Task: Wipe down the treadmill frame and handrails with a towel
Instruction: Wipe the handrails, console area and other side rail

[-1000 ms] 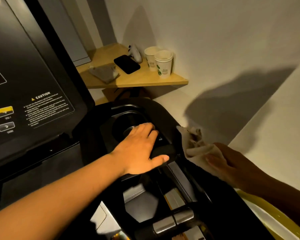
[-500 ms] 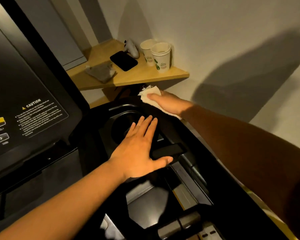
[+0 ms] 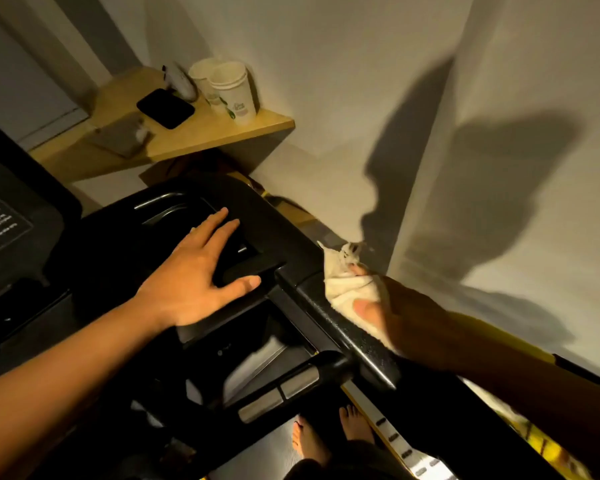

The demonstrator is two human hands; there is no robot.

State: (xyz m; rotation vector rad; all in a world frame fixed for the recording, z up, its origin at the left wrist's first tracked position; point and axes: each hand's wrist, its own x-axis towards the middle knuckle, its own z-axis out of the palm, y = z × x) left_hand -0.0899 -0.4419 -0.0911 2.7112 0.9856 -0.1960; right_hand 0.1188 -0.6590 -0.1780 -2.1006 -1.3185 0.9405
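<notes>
Two hands at work: left hand (image 3: 191, 271) lies flat, fingers spread wide, on the black console tray (image 3: 125, 230), while right hand (image 3: 406, 317) clutches the pale towel (image 3: 343, 289) in curled fingers, pressing it onto the right-side handrail (image 3: 347, 330).

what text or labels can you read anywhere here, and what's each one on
Nothing can be quoted; no text is legible in this view.
console panel: several lines of small white print, too blurred to read.
front paper cup: green logo with lettering, too small and blurred to read.
</notes>
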